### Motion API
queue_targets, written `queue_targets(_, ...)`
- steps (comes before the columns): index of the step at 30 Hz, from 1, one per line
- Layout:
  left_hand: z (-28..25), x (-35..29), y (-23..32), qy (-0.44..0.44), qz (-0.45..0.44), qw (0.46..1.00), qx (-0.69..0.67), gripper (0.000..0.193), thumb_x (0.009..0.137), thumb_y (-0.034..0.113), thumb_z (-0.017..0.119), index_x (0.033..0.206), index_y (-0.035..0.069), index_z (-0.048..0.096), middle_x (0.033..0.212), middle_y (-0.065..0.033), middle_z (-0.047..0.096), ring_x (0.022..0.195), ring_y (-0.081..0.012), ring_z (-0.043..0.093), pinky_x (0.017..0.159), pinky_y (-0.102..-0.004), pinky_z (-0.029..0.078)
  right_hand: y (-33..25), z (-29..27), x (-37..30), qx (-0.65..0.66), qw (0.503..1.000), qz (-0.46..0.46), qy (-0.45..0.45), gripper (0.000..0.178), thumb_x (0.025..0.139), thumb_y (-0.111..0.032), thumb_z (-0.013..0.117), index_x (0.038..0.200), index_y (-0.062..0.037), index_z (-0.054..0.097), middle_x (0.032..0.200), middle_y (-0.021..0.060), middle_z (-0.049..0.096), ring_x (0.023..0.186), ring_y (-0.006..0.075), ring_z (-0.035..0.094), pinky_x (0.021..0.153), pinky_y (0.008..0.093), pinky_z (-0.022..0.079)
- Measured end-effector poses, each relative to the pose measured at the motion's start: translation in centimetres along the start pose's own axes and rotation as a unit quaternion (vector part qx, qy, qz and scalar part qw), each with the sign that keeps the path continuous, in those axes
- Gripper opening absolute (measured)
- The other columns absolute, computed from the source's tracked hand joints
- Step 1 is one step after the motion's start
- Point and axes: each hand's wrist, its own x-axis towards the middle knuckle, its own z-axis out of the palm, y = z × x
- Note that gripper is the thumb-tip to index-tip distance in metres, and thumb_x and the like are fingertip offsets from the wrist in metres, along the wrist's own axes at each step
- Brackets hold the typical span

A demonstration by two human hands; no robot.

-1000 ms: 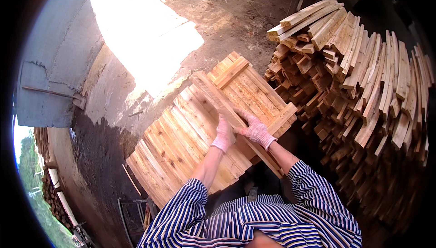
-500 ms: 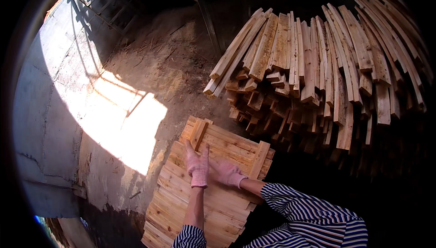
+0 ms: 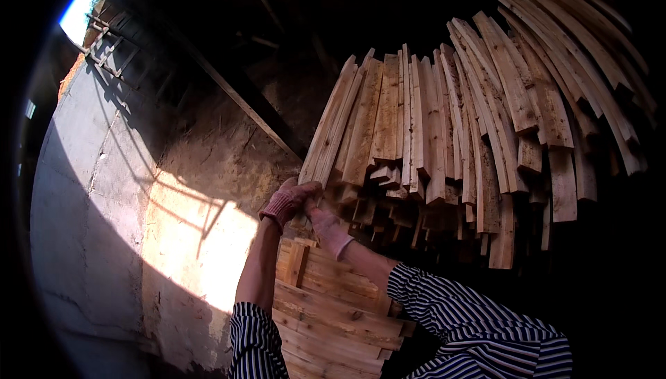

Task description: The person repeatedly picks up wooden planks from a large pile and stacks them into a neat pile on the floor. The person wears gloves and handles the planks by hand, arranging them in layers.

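My left hand (image 3: 283,202), in a pink knit glove, is closed around the near end of the leftmost wooden board (image 3: 331,126) on a stack. Just right of it and a little nearer, my right hand (image 3: 327,230), gloved the same way, reaches to the same board ends. Its fingers are blurred and partly hidden, so their grip does not show. Below my hands lies a pile of flat wooden slats (image 3: 326,316). A short wooden crosspiece (image 3: 296,265) rests across the far part of that pile.
The stack of long boards (image 3: 496,122) fills the right side, with uneven ends sticking out toward me. A concrete wall or slab (image 3: 90,171) runs along the left, with a bright sunlit patch (image 3: 201,233). A ladder (image 3: 111,49) and a slanting beam (image 3: 229,88) stand at the back.
Both hands have left the slat pile and moved forward to the near left end of the board stack. The view has shifted, so the stack sits closer and farther left.
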Motion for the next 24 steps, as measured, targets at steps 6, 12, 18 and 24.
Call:
queue_targets(6,4.6,-16.7,3.2,0.004,-0.117,0.989,-0.094,0.068,0.082,0.020,0.084,0.134,-0.006,0.047,0.108,-0.0134,0.071,0.094,-0.0195,0.069,0.080,-0.0303,0.058,-2.6,-3.6,-11.6,0.348,0.934,0.036,-0.067,0.083,0.095,-0.063,0.052,0.149,-0.0009,0.039,0.142,0.0209,0.048,0.135,0.0365,0.045,0.113,0.0496,0.037)
queue_targets(12,9.6,-27.2,-2.2,0.014,-0.085,0.984,-0.155,0.056,0.083,0.017,0.082,0.125,-0.002,0.050,0.097,-0.0155,0.071,0.081,-0.0240,0.072,0.070,-0.0359,0.061,3.3,-2.5,-12.0,0.874,0.449,0.103,-0.157,0.046,0.100,-0.045,0.060,0.130,-0.0112,0.055,0.130,0.0080,0.059,0.116,0.0242,0.061,0.094,0.0406,0.055)
queue_targets(18,14.0,-35.9,-10.5,0.041,-0.040,0.996,-0.072,0.089,0.075,0.025,0.087,0.143,0.000,0.035,0.128,-0.0190,0.059,0.114,-0.0265,0.062,0.097,-0.0414,0.053,-2.7,-2.8,-20.0,0.880,0.463,0.039,-0.099,0.047,0.096,-0.032,0.071,0.131,-0.0048,0.057,0.112,0.0064,0.068,0.110,0.0174,0.065,0.092,0.0358,0.057)
queue_targets(24,10.6,-29.6,-2.0,0.025,0.173,0.972,-0.156,0.095,0.077,0.023,0.089,0.151,0.001,0.033,0.138,-0.0205,0.055,0.121,-0.0276,0.061,0.095,-0.0390,0.054,-7.7,-6.7,-27.6,0.725,0.684,0.052,-0.058,0.086,0.087,-0.034,0.080,0.151,-0.0006,0.033,0.136,0.0173,0.058,0.125,0.0243,0.057,0.108,0.0365,0.045)
